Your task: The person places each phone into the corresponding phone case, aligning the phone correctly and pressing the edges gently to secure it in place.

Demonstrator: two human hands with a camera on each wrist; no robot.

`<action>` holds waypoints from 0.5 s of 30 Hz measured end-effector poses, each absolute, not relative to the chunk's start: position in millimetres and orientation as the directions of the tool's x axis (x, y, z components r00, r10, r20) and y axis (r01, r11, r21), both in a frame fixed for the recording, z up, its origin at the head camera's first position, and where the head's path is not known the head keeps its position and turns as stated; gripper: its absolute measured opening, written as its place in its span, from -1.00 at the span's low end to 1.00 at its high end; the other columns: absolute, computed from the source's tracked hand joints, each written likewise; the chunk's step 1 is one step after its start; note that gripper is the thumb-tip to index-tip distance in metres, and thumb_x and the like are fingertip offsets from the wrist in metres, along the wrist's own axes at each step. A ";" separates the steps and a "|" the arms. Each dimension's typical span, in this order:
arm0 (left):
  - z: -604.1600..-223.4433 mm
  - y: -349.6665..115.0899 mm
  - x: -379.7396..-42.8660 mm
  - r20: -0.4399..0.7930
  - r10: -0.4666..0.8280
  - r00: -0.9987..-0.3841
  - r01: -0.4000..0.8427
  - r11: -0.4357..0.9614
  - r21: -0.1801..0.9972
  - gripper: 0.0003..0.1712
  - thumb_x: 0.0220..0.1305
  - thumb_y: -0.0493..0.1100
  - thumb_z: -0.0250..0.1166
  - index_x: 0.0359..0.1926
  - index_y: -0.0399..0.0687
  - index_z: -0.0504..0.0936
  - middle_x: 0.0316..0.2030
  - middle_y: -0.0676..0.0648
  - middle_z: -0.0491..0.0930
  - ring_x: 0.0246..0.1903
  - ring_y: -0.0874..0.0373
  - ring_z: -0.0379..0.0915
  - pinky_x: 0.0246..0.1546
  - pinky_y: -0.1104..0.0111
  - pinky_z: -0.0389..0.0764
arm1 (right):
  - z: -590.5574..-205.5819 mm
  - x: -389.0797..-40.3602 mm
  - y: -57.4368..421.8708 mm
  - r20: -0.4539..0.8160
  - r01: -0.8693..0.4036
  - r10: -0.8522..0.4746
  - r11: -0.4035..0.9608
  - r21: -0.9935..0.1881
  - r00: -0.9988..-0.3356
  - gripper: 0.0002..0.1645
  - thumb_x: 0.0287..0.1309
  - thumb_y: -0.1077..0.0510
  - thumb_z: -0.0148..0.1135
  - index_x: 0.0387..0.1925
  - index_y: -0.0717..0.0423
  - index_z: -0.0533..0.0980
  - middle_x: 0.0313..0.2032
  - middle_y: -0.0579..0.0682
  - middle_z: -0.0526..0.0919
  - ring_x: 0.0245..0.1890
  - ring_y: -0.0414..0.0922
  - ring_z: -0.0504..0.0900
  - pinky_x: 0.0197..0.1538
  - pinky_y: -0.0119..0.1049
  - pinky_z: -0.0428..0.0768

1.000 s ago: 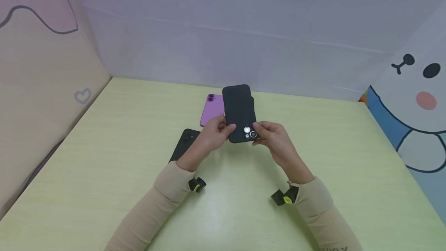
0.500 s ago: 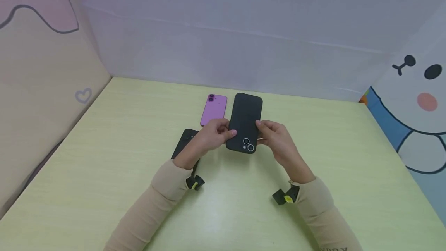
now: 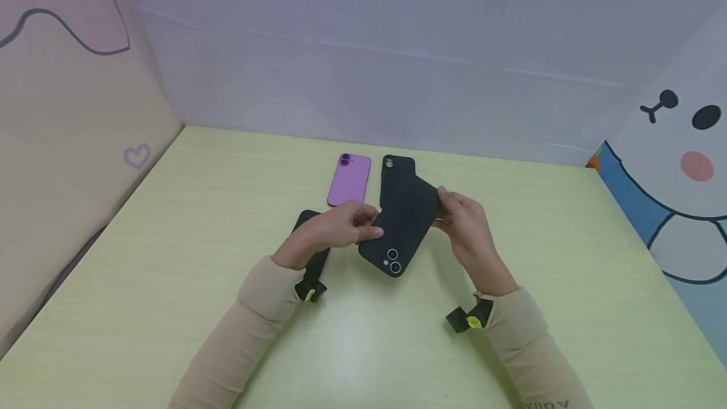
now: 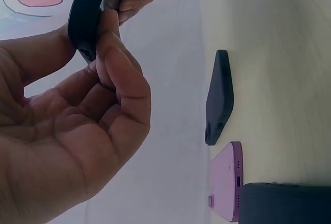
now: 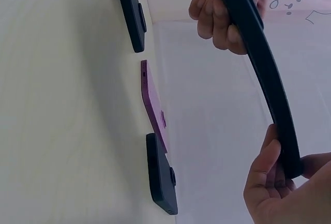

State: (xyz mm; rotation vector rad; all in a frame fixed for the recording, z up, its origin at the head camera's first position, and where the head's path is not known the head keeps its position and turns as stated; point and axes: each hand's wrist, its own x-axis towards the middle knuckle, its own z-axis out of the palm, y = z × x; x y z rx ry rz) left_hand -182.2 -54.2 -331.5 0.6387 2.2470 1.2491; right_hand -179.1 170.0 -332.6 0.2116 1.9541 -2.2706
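Off the table, a black phone (image 3: 406,219) is held tilted between both hands, its back with two white-ringed lenses facing up. The left hand (image 3: 349,225) pinches its left edge near the lens end, thumb on the back. At the opposite upper right corner, the right hand (image 3: 466,223) grips it between thumb and fingers. In the left wrist view the held phone (image 4: 87,19) shows edge-on between thumb and curled fingers. The right wrist view shows its long side (image 5: 271,84). Whether it wears a case I cannot tell.
A purple phone (image 3: 349,180) lies on the table (image 3: 227,194), its lenses at the far end. Beside it, another black phone (image 3: 399,166) lies partly hidden behind the held one. A further black phone (image 3: 318,264) lies partly under the left forearm. Fabric walls (image 3: 397,68) border the table.
The held phone has come down toward the person and turned, its lens end now pointing lower left. The black phone behind it has come into plainer view. The right hand has shifted slightly right.
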 end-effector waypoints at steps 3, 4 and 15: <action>-329.2 -57.7 -183.5 -0.210 0.611 -0.764 0.151 0.485 0.861 -0.81 0.28 -0.20 0.10 -0.45 -0.21 0.45 -0.62 0.05 0.35 -0.55 0.20 0.23 -0.51 0.44 0.26 | -332.4 -178.5 170.0 -0.191 0.191 -0.015 -0.158 -0.969 -0.982 -0.70 0.28 0.09 0.00 -0.52 0.02 0.55 -0.58 -0.17 0.58 -0.55 -0.27 0.57 -0.34 -0.43 0.55; -328.4 -58.8 -184.0 -0.216 0.603 -0.768 0.142 0.489 0.860 -0.82 0.28 -0.19 0.10 -0.40 -0.22 0.48 -0.60 0.05 0.38 -0.53 0.20 0.25 -0.49 0.44 0.27 | -332.5 -178.4 169.9 -0.191 0.190 -0.010 -0.167 -0.967 -0.981 -0.70 0.27 0.09 0.00 -0.53 0.03 0.55 -0.58 -0.16 0.58 -0.56 -0.27 0.57 -0.34 -0.43 0.55; -323.2 -64.2 -184.5 -0.269 0.532 -0.803 0.009 0.462 0.887 -0.74 0.29 -0.12 0.10 -0.19 -0.25 0.56 -0.36 -0.03 0.52 -0.27 0.09 0.47 -0.14 0.28 0.57 | -332.4 -175.3 167.2 -0.248 0.187 0.154 -0.327 -0.926 -0.957 -0.72 0.23 0.12 0.06 -0.54 0.10 0.55 -0.58 -0.10 0.57 -0.59 -0.23 0.56 -0.40 -0.43 0.54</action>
